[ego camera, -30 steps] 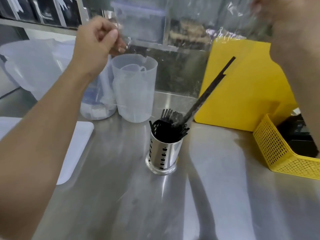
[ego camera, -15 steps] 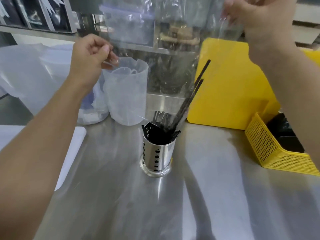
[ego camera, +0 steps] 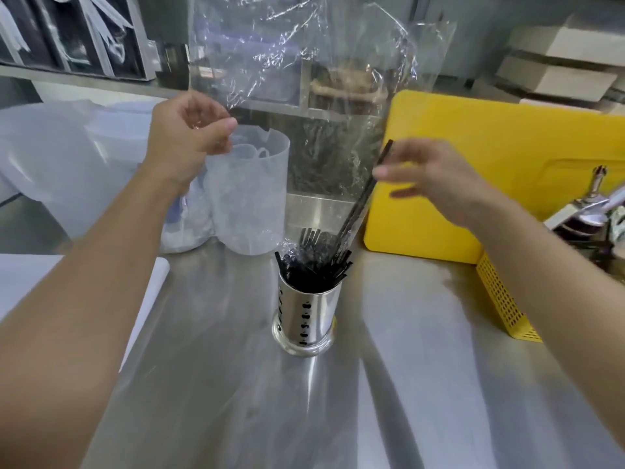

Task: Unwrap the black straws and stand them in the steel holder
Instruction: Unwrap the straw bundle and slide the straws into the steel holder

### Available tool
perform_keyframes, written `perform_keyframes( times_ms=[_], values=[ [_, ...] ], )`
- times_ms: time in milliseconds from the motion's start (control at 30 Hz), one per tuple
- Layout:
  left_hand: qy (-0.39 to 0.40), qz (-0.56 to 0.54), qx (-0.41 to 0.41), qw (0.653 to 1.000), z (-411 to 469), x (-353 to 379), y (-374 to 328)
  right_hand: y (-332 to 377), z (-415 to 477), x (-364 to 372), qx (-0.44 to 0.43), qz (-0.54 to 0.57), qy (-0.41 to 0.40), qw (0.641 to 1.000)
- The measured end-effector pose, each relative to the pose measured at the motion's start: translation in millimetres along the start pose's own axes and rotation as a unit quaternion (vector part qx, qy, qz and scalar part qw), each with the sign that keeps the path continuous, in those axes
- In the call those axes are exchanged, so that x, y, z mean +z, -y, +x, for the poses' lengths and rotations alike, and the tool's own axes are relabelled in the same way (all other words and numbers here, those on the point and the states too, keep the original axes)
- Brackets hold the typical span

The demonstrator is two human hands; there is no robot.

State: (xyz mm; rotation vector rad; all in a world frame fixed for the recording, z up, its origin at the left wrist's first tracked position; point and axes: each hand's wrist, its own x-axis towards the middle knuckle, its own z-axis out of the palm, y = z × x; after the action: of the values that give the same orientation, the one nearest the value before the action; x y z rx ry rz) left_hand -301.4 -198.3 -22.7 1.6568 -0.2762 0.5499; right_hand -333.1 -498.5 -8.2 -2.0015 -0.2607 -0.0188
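Note:
A perforated steel holder [ego camera: 304,313] stands mid-counter, packed with black straws [ego camera: 311,270]. A couple of longer straws [ego camera: 362,201] lean up and to the right out of it, still inside the clear plastic wrapper [ego camera: 304,62], which rises crumpled above the holder. My left hand [ego camera: 189,130] pinches the wrapper's left edge at about jug height. My right hand [ego camera: 429,177] is blurred, its fingers stretched out, with the fingertips at the upper part of the leaning straws. I cannot tell whether they touch.
A yellow cutting board [ego camera: 490,170] leans behind the holder on the right, with a yellow mesh basket [ego camera: 504,299] in front of it. A translucent measuring jug [ego camera: 250,198] and tubs stand at the back left. A white board [ego camera: 20,282] lies at the left edge.
My right hand has let go of the wrapper's top and dropped down to the leaning straws. My left hand has stayed pinching the wrapper's left edge.

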Motion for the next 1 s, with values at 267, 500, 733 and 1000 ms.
perform_keyframes(
  times_ms=[267,500,733,1000],
  values=[
    [-0.006,-0.023,-0.010,1.000,-6,5,0,-37,-7,38,0.061,0.057,-0.041,0.996],
    [-0.013,-0.016,-0.010,1.000,-8,2,-2,-48,-8,61,0.042,0.072,-0.087,0.993],
    [0.022,0.018,-0.009,1.000,-12,-8,1,-54,-7,70,0.022,0.095,-0.077,0.992],
    [0.032,0.009,-0.003,0.999,-15,-5,-2,-62,-5,70,0.012,0.117,-0.072,0.990]
  ],
)
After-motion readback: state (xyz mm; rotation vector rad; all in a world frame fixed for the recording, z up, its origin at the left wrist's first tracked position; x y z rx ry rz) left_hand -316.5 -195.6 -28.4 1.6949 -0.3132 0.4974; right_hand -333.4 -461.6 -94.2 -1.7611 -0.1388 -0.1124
